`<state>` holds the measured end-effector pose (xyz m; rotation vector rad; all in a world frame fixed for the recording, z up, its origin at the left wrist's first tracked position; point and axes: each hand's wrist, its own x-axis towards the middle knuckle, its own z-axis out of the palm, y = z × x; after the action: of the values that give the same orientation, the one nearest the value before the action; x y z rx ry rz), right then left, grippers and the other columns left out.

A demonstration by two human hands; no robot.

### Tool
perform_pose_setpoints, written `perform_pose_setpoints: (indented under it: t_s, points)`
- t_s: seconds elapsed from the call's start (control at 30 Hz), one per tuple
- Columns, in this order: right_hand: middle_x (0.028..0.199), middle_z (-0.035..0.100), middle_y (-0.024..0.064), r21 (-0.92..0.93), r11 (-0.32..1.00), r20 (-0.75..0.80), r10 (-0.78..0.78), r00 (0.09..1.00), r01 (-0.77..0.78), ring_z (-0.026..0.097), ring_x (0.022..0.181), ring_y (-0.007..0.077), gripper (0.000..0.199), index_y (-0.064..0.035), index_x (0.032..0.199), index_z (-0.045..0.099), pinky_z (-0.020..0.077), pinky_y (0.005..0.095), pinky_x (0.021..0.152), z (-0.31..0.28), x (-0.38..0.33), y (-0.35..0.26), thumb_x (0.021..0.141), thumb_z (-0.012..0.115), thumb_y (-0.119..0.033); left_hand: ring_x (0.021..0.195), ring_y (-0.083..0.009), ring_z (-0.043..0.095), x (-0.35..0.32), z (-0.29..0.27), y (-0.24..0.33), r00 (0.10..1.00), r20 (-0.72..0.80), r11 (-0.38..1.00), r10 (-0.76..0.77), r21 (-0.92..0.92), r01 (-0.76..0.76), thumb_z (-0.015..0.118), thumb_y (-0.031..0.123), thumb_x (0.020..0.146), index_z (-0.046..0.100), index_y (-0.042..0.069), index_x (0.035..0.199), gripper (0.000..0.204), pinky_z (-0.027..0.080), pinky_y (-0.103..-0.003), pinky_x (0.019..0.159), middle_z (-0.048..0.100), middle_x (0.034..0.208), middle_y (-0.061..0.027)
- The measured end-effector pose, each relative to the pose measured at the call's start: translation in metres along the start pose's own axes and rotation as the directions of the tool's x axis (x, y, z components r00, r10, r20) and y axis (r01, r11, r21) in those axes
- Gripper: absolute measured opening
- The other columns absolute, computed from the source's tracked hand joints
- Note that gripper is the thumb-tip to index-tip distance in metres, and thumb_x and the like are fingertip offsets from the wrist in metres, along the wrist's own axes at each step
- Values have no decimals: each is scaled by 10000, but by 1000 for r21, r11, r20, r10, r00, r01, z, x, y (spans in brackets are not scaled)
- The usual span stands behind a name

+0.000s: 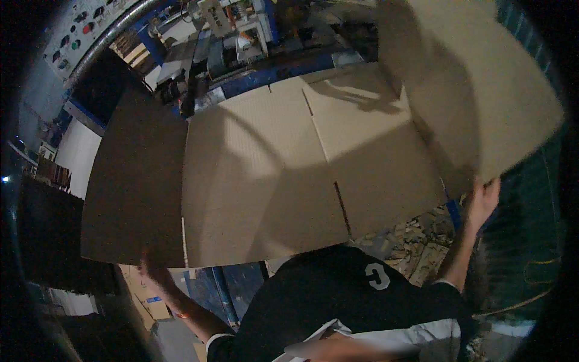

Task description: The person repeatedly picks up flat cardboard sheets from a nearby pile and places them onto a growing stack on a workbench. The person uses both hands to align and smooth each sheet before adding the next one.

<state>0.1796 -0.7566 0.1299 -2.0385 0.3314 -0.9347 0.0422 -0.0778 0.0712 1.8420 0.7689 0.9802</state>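
Note:
I hold a large flat brown cardboard box blank [271, 175] spread out in front of me, with creases and cut slots between its panels. My left hand [155, 274] grips the lower edge of its shadowed left panel [136, 187]. My right hand [484, 202] grips the lower edge of the right panel [482, 90], which is folded upward toward me. My black-sleeved arms and black shirt [338, 289] fill the lower middle of the picture.
Behind the cardboard stands a blue-framed machine [271, 72] with cluttered parts on top. A grey control panel with coloured buttons [81, 27] is at the upper left. Cardboard scraps [416, 241] litter the floor at lower right. Small brown boxes [148, 301] lie at lower left.

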Motion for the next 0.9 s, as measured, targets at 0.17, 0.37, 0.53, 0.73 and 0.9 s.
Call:
perform_pose_setpoints:
  t_s: [0.17,0.37,0.53,0.73,0.9]
  points:
    - [1120,621,79,45,819,633,-467,617,573,513,1147,279,346,-121,1046,649,378,426,986,47,-71,12,725,586,-8,1206,-255,444,-87,74,55,819,558,975,136,-224,-10,500,39,859,517,11,1234,376,332,-397,1018,448,1328,-141]
    - [1153,608,90,248,710,706,-598,379,659,493,1175,308,373,-103,1016,661,297,474,1041,79,-61,-5,707,534,65,1270,-308,373,-91,130,99,282,894,498,349,78,-864,508,17,766,538,168,1225,484,242,-498,1065,418,1360,-120]
    - [1257,528,107,273,729,800,-534,272,627,394,1257,309,342,-84,1050,642,291,466,1046,88,-43,-3,724,577,-3,1298,-295,338,-80,135,92,270,892,465,362,78,-882,573,89,774,518,161,1254,489,223,-479,1079,404,1378,-104]
    - [1323,461,108,270,564,782,-602,164,780,365,1269,313,520,-104,1189,547,323,451,1026,141,3,11,721,660,-301,1302,-301,329,-54,152,88,380,812,559,444,80,-825,418,100,833,484,161,1298,474,210,-463,1089,387,1383,-118]
    - [1343,440,98,231,365,737,-671,83,902,387,1250,284,687,-133,1261,487,330,447,1007,179,36,11,709,632,-515,1292,-292,344,-29,187,93,460,727,592,510,91,-801,405,81,855,477,133,1303,457,232,-416,1092,378,1389,-116]
